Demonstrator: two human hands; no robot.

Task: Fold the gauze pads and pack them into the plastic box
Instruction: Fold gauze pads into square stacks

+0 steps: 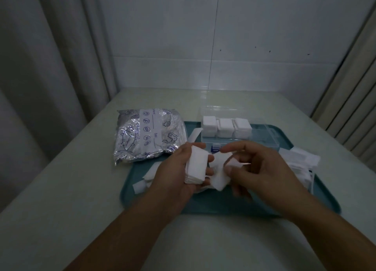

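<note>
Both forearms reach forward, bare. Left hand (179,167) palm up-and-inward, fingers curled round stack of folded gauze pads (196,165). Right hand (262,169) blurred, thumb and fingers pinching single gauze pad (220,175); index finger extended toward left.

Dim, bluish light (edges bowed, right fingers blurred).

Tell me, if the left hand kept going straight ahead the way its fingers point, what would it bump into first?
Probably the gauze pad in the right hand, just past the left hand's fingertips. Depth is hard to judge, so it might slide past.
</note>
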